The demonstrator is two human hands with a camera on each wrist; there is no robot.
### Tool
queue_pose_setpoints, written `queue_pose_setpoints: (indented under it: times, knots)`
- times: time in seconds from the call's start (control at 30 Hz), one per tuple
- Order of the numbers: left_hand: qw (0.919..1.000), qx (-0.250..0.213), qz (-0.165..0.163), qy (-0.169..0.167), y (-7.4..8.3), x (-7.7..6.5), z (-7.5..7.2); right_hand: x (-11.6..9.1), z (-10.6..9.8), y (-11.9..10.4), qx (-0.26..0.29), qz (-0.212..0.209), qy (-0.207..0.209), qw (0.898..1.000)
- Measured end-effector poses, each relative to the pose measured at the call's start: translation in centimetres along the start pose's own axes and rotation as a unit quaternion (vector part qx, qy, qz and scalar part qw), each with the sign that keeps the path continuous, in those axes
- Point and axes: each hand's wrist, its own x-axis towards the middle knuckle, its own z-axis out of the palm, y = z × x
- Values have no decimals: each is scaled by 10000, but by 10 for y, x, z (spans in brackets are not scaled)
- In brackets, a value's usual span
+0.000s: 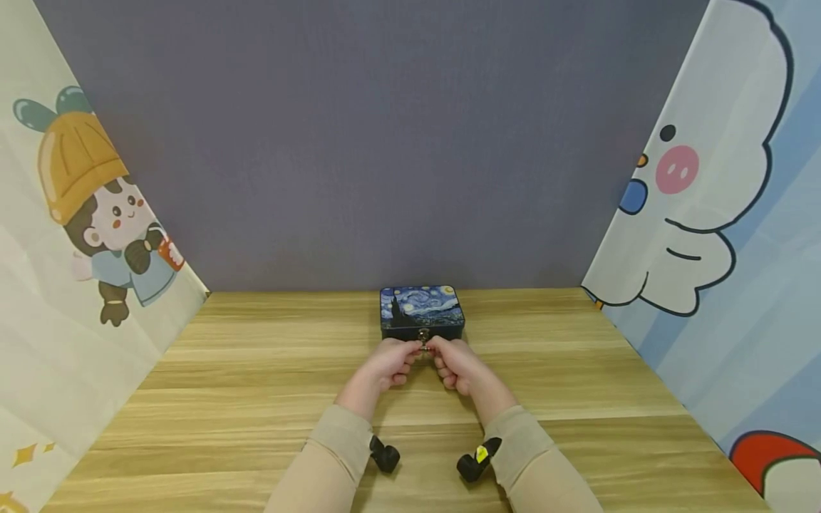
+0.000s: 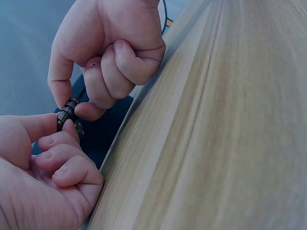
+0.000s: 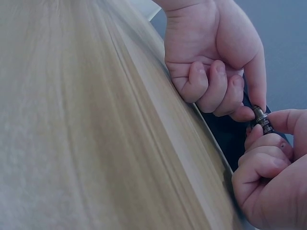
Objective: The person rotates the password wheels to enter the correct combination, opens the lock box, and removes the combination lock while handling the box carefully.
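A small tin box (image 1: 420, 308) with a starry night painting on its lid stands against the back wall, lid down. At its front hangs a small combination padlock (image 3: 263, 120), its ridged number dials showing between the fingertips in both wrist views. The left hand (image 1: 391, 360) pinches one end of the padlock between thumb and forefinger. From the other side, the right hand (image 1: 457, 364) pinches the dial end the same way. On both hands the remaining fingers are curled into the palm. The digits on the dials are too small to read.
The box stands on a wood-grain table (image 1: 256, 399) that meets a grey back wall (image 1: 385, 142). Printed cartoon panels rise at the left (image 1: 38, 342) and right (image 1: 737, 342). Black wrist mounts (image 1: 385, 456) sit on the sleeves.
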Motion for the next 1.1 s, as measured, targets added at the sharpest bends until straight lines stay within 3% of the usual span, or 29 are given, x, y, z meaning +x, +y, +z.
queue_pose_setpoints:
  times: [1.1]
  knots:
    - [9997, -208, -76, -59, 2, 0, -2, -7, -8, -8, 278, 70, -192, 9994]
